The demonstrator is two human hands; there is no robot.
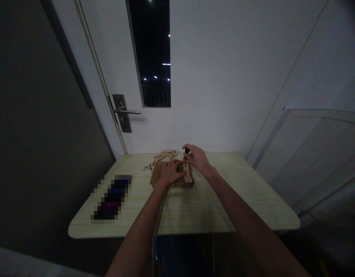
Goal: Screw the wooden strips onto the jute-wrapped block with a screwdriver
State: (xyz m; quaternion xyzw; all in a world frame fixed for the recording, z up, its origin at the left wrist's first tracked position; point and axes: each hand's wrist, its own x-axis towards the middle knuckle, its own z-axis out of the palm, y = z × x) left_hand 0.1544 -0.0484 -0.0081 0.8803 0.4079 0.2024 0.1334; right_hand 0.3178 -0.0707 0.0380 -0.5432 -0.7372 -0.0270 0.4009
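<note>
My left hand point(172, 172) lies with its fingers spread over a brown, box-like block point(157, 174), thumb and fingertips against a pale strip point(188, 177) on the block's right side. Above the far end of this strip, my right hand point(197, 157) is closed around a small dark-handled tool point(187, 151), held upright. Its lower end meets the strip, but the tip is too small to make out. A looped pale cord point(166, 154) rests just behind the block. Beside the block's far left corner lie several small, thin metal pieces point(148, 167), perhaps screws or nails.
The pale wood-grain table point(223, 207) has rounded front corners. A blurred-out dark flat object point(112, 198) lies on its left side. Right behind the table stands a white door point(212, 77) with a metal handle point(127, 112) and a narrow window point(151, 54).
</note>
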